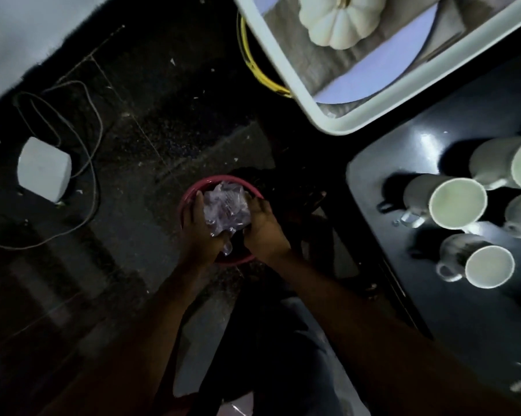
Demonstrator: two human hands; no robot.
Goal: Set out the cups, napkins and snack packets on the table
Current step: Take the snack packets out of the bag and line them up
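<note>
Dark floor [127,163], hands [227,225] cupping packets [226,210].

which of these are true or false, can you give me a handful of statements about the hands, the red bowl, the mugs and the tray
1. Both hands are down at the red bowl on the floor. True: the left hand and right hand grip a crumpled clear plastic bag over it.
2. The mugs stand on the dark table. True, four show at least in part.
3. The mugs are stacked inside the white tray. False: they stand outside the tray, on the table.
4. The tray holds a white pumpkin. True.
5. The right hand holds a mug. False: it is on the bag.
6. The bowl sits on the table. False: it is on the floor beside it.
</note>
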